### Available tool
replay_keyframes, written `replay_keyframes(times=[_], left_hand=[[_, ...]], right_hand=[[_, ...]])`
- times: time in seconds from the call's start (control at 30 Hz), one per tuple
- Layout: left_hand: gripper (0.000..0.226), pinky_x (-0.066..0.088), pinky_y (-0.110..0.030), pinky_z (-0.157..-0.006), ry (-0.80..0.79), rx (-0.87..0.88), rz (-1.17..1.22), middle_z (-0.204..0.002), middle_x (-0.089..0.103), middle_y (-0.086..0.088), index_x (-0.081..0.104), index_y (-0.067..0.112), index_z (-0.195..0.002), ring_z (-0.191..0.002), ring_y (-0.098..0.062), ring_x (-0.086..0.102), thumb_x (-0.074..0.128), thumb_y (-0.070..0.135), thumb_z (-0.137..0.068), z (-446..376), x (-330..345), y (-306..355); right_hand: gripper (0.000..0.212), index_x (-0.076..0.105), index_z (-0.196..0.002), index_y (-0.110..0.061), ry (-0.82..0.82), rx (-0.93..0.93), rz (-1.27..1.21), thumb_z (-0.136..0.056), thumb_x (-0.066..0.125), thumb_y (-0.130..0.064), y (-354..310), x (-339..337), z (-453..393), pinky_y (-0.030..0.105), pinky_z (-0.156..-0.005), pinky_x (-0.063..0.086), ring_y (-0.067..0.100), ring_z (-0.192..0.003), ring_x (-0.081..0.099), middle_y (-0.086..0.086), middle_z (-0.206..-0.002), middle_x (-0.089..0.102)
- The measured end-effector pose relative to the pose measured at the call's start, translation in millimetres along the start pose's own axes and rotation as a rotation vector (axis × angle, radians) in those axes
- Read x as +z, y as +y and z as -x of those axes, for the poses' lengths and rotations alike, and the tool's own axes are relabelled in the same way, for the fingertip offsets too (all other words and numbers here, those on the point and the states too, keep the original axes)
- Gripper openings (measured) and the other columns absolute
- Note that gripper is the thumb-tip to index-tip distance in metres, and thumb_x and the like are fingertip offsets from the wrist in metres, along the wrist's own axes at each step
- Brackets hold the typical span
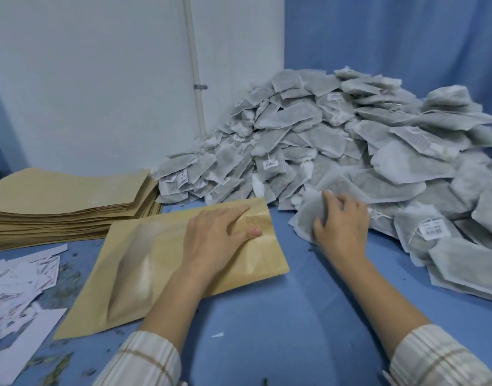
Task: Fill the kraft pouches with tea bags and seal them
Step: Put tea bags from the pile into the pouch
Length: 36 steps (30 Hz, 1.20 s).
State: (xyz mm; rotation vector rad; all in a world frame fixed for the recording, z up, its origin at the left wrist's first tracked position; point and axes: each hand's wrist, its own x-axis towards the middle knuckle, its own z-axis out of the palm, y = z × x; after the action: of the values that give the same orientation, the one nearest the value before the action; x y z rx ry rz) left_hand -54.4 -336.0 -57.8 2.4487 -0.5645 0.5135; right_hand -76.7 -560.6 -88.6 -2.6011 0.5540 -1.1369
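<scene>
A kraft pouch [144,277] with a frosted window lies flat on the blue table, its mouth pointing toward the tea bags. My left hand [215,238] rests on the pouch near its mouth, thumb pressing the creased paper. My right hand [340,222] grips a grey tea bag [307,215] at the near edge of a large heap of tea bags [336,140], fingers curled round it. The heap fills the right and back of the table.
A thick stack of flat kraft pouches [61,207] sits at the back left. Torn white paper scraps [13,291] and tea crumbs lie at the left edge. Bare blue tabletop [294,316] lies between my forearms. A white wall and blue curtain stand behind.
</scene>
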Motion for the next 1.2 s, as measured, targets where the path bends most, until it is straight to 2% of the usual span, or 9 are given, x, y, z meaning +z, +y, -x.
replay_keyframes(times=[0.23,0.37,0.5,0.67,0.83,0.9,1.03,1.1,1.2], left_hand=[[0.052,0.028,-0.029,-0.1,0.038,-0.009,-0.002,-0.127,0.059,0.014,0.055,0.045,-0.126,-0.123,-0.015,0.046,0.057,0.064,-0.078,2.8,0.6,-7.2],[0.052,0.028,-0.029,-0.104,0.094,-0.014,0.062,-0.126,0.06,0.015,0.057,0.044,-0.123,-0.122,-0.014,0.046,0.06,0.064,-0.075,1.4,-3.0,-8.8],[0.051,0.03,-0.035,-0.106,0.11,0.036,0.176,-0.123,0.061,0.017,0.06,0.043,-0.12,-0.12,-0.012,0.048,0.063,0.062,-0.074,2.6,-5.9,-2.4],[0.047,0.034,-0.037,-0.103,0.187,0.023,0.236,-0.12,0.063,0.016,0.062,0.044,-0.117,-0.113,-0.011,0.052,0.066,0.06,-0.072,-0.8,-15.0,-0.8],[0.044,0.037,-0.032,-0.099,0.062,0.058,0.26,-0.115,0.065,0.02,0.064,0.048,-0.112,-0.109,-0.005,0.052,0.066,0.061,-0.07,6.7,-9.3,1.3],[0.045,0.038,-0.033,-0.099,0.076,0.038,0.251,-0.116,0.065,0.018,0.063,0.047,-0.114,-0.11,-0.006,0.052,0.066,0.061,-0.071,6.2,-7.2,0.5],[0.048,0.037,-0.037,-0.1,0.153,-0.044,0.165,-0.121,0.064,0.011,0.062,0.043,-0.118,-0.116,-0.015,0.052,0.065,0.061,-0.073,4.5,-7.2,-6.6],[0.049,0.037,-0.038,-0.101,0.196,-0.071,0.144,-0.122,0.064,0.008,0.062,0.04,-0.119,-0.117,-0.018,0.053,0.066,0.06,-0.074,3.5,-6.9,-9.1],[0.049,0.037,-0.04,-0.101,0.205,-0.095,0.158,-0.122,0.064,0.009,0.063,0.04,-0.119,-0.116,-0.019,0.053,0.066,0.06,-0.074,2.5,-6.1,-10.2]], right_hand=[[0.034,0.057,-0.114,-0.024,0.035,0.556,-1.026,-0.081,0.067,-0.02,-20.4,-4.0,7.2,0.023,-0.061,0.052,0.01,-0.079,0.059,-0.008,-0.09,0.053],[0.02,0.061,-0.098,-0.009,-0.12,0.595,-1.32,-0.081,0.07,-0.013,-32.0,-6.7,11.6,0.019,-0.053,0.053,0.009,-0.074,0.064,0.002,-0.093,0.06],[0.024,0.058,-0.088,-0.02,-0.287,0.442,-1.126,-0.073,0.077,-0.024,-49.7,-3.9,17.9,0.023,-0.065,0.048,0.008,-0.071,0.055,-0.006,-0.082,0.055],[0.018,0.054,-0.077,-0.025,-0.501,0.216,-1.005,-0.081,0.064,-0.011,-69.6,-8.9,23.3,0.018,-0.053,0.038,0.004,-0.054,0.046,-0.018,-0.051,0.049],[0.027,0.06,-0.079,-0.032,-1.072,-0.103,-0.853,-0.093,0.053,-0.01,-71.2,-28.0,21.1,0.004,-0.057,0.043,-0.011,-0.066,0.059,-0.021,-0.07,0.066],[0.024,0.064,-0.078,-0.032,-0.904,-0.159,-0.724,-0.091,0.056,-0.013,-65.7,-24.8,17.5,0.002,-0.058,0.04,-0.001,-0.073,0.059,-0.018,-0.073,0.064],[0.03,0.065,-0.115,-0.018,-0.076,0.029,-0.216,-0.086,0.058,-0.013,-31.4,-15.7,1.4,0.024,-0.092,0.037,0.02,-0.111,0.051,0.002,-0.116,0.064],[0.052,0.047,-0.13,-0.019,-0.109,0.126,0.1,-0.081,0.063,-0.019,-12.0,-9.7,-0.5,0.041,-0.101,0.029,0.03,-0.124,0.036,0.01,-0.134,0.044],[0.06,0.033,-0.133,-0.016,-0.28,0.258,0.097,-0.082,0.064,-0.022,-1.3,-2.7,3.4,0.047,-0.093,0.037,0.037,-0.12,0.036,0.017,-0.132,0.037]])
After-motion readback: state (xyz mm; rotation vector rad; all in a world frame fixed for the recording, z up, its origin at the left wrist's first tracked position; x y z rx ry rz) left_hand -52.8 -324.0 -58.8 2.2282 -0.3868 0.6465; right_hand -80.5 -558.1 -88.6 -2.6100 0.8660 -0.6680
